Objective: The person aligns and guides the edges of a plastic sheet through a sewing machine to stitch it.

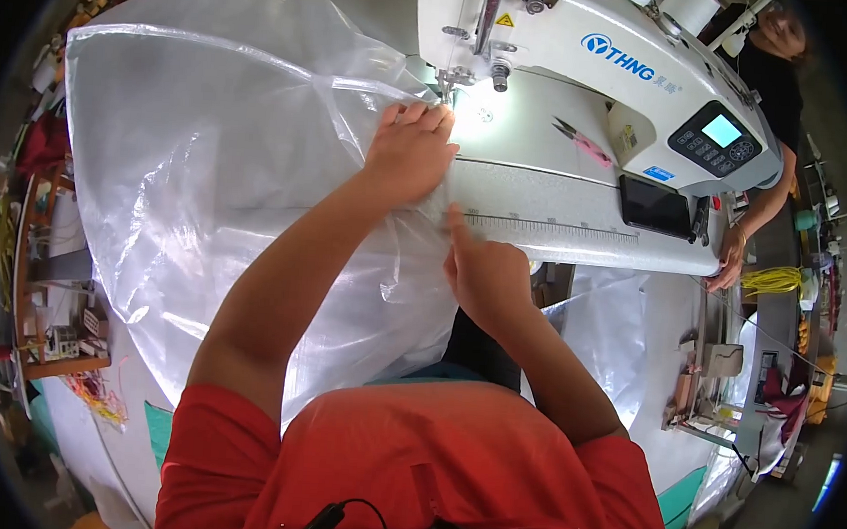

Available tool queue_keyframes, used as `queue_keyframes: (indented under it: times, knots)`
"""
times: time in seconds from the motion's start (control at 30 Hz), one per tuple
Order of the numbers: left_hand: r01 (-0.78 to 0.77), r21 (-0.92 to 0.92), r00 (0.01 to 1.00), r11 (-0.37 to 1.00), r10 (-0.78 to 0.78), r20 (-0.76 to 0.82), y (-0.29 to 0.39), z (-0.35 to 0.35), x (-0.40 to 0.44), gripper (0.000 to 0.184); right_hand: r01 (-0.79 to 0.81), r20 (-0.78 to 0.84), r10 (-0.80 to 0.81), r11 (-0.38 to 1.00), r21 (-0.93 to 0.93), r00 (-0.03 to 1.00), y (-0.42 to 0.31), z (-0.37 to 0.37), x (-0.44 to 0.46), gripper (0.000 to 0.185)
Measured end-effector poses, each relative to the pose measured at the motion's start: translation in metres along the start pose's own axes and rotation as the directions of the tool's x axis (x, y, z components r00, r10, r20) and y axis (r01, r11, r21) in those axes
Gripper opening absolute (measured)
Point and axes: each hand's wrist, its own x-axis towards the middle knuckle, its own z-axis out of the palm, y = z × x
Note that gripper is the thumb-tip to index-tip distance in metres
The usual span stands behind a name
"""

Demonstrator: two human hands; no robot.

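Observation:
A large translucent plastic sheet (226,155) spreads over the left of the sewing table and hangs toward my lap. Its right edge runs up to the needle and presser foot (447,84) of a white sewing machine (563,40). My left hand (411,152) lies flat on the sheet just below the presser foot, fingers pointing at it. My right hand (486,273) is at the table's front edge. Its index finger stretches out against the sheet's edge, by the left end of the printed ruler (552,226); the other fingers are curled.
Pink-handled snips (586,145) and a black phone (656,208) lie right of the needle. At the table's right end stands another person in dark clothing, a hand (729,259) on the corner. Yellow cord (772,279) hangs beyond. A wooden rack (39,280) stands at left.

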Motion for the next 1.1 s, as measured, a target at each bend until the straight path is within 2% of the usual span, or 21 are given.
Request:
queue_keyframes:
  times: [0.17,0.23,0.27,0.33,0.47,0.53,0.67,0.73,0.97,1.1]
  knots:
    - [0.029,-0.073,1.0,0.997,-0.029,-0.007,0.005,-0.006,-0.002,0.034,-0.027,0.021,0.028,0.999,-0.031,0.999,0.001,0.0,-0.002,0.051]
    - [-0.068,-0.071,0.959,0.995,0.085,0.27,0.012,-0.021,-0.01,0.028,-0.027,0.011,0.027,1.0,0.006,1.0,0.002,0.001,-0.001,0.051]
    - [-0.065,-0.069,0.96,0.996,0.081,0.267,0.015,-0.022,-0.02,0.028,-0.022,0.01,0.022,1.0,0.004,1.0,0.002,0.0,0.0,0.051]
    - [-0.145,-0.169,0.989,0.975,0.143,-0.02,0.02,-0.02,-0.039,0.024,-0.026,0.02,0.027,0.999,-0.033,0.999,0.001,0.0,0.001,0.053]
    - [-0.074,-0.264,0.997,0.962,0.078,0.005,0.021,-0.023,-0.041,0.031,-0.02,0.068,0.024,0.998,-0.054,0.997,-0.002,-0.003,0.006,0.051]
    - [-0.1,-0.101,0.993,0.99,0.106,0.06,0.028,-0.029,-0.051,0.033,-0.066,0.093,0.072,0.995,-0.068,0.993,-0.002,-0.001,0.009,0.049]
    - [-0.031,-0.121,0.999,0.992,0.032,0.013,0.025,-0.019,-0.059,0.034,-0.043,0.053,0.045,0.998,-0.037,0.998,0.003,-0.001,0.016,0.047]
    - [-0.053,-0.201,0.999,0.978,0.054,0.001,0.018,-0.015,-0.054,0.032,-0.032,0.015,0.033,0.998,-0.045,0.999,0.003,-0.001,0.02,0.046]
    - [-0.09,-0.311,0.995,0.946,0.074,-0.063,-0.017,0.0,-0.022,0.029,-0.008,-0.003,0.008,1.0,-0.015,1.0,0.016,-0.004,0.056,0.04]
    - [-0.213,-0.374,0.97,0.903,0.15,-0.19,-0.037,0.007,-0.001,0.019,-0.052,0.026,0.051,0.999,0.017,0.998,0.022,-0.005,0.081,0.039]
